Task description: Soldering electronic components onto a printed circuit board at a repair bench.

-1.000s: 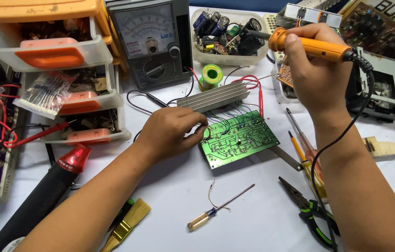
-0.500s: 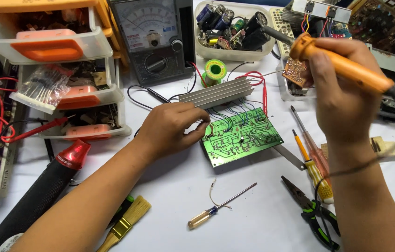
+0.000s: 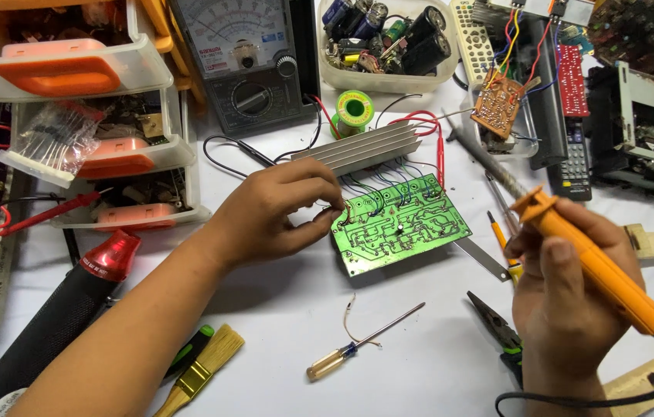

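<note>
Here, at a crowded white desk (image 3: 280,340), the left hand (image 3: 276,212) rests at the left edge of a green board (image 3: 400,224), its grip closed to a pinch: thumb and fingertips (image 3: 333,202) press together on the board's near corner, where a thin wire lead meets it. The board lies flat, solder side up, in the middle of the desk, with a ribbed grey heatsink (image 3: 361,147) joined along its far edge by short wires. The right hand (image 3: 566,297), well apart from the board to its right, has its grip wrapped tight around the orange handle of a soldering iron (image 3: 601,270); the iron's dark tip (image 3: 470,150) slants up and away to the left, clear of the board, and its black cord trails off at the lower right. Below the board lie a small screwdriver (image 3: 361,344) and a loose curl of wire (image 3: 351,324). Green-handled pliers (image 3: 497,328) sit just left of the right hand. A brush (image 3: 207,367) and a black tool with a red tip (image 3: 72,297) lie by the left forearm. Behind the board stand a meter (image 3: 253,66), a solder reel (image 3: 355,110), a tub of capacitors (image 3: 389,42) and clear drawers (image 3: 87,116) with orange fronts.
</note>
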